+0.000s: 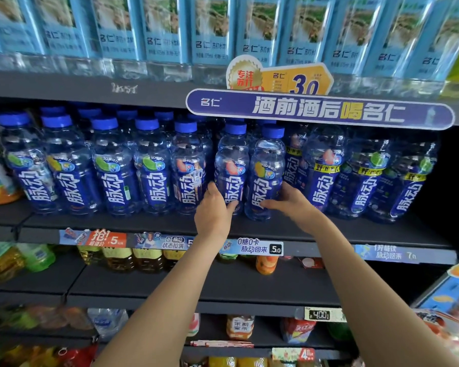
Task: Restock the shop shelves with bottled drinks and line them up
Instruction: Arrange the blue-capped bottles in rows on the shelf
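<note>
Dark grey metal shelving (133, 226) across the whole view, several tiers, seen from head height looking slightly down. Along the top tier, a tight row of pale blue cartons (212, 30), clear bases at the front edge. Clipped to that tier's front lip, right of centre, a long purple banner (319, 109) with white and yellow lettering, and a gold price badge (281, 76) just above it.

On the middle tier, a full row of blue-capped bottles (112, 165) with dark blue labels, upright, several deep, running from the left end almost to the right end. Near the centre of the front edge, two front bottles side by side and touching: left bottle (231, 165) gripped low down by the left hand (214, 210), thumb in front and fingers curled around its left side; right bottle (265, 170) held by the right hand (292, 201), thumb across the lower label, fingers wrapped behind its right side. Whether either base is lifted off the shelf: hard to tell, bases partly hidden by the hands.

Along the middle tier's front lip, a strip of price tags (260, 247). On the lower tiers, blurred yellow, green and orange drinks (141, 258).
</note>
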Available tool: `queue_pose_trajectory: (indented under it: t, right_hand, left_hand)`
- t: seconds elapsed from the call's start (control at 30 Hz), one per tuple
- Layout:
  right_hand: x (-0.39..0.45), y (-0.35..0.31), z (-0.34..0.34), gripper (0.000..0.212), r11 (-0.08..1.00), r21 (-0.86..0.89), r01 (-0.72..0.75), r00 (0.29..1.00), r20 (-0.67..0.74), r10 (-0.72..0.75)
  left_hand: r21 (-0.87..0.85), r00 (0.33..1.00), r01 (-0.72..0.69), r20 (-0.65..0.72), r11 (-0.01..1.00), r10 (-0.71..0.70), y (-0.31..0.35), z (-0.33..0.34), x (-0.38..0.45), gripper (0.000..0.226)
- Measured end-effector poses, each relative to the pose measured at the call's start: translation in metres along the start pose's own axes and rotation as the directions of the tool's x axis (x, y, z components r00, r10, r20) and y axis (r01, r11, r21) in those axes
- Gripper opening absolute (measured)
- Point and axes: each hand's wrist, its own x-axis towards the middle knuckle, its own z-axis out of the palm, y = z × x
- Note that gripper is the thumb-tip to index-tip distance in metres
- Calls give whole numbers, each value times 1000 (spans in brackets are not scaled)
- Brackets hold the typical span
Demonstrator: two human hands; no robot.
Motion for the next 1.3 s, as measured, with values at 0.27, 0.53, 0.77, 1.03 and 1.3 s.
queue_pose_trajectory:
  t: [0.27,0.53,0.77,1.03,1.3]
  right_hand:
    - [-5,6,5,45,998,42,48,996,-76,-44]
    - [-7,4,12,56,999,37,-2,995,-97,6]
    - [-12,7,24,62,993,-114,-38,974,-227,12]
    - [-21,1,-25,68,988,-151,2,625,-771,-119]
    - [5,6,-32,86,935,-278,-222,709,-704,-41]
  left_hand:
    - [21,994,-94,62,995,93,-14,-10,10,55]
    - [174,980,-193,83,966,181,-22,-21,13,44]
    - [107,937,-333,-71,937,342,-28,-27,-11,27]
    - [-96,844,-523,-198,847,498,27,1,-30,35]
    - [-86,958,-236,-190,968,217,54,32,-31,52]
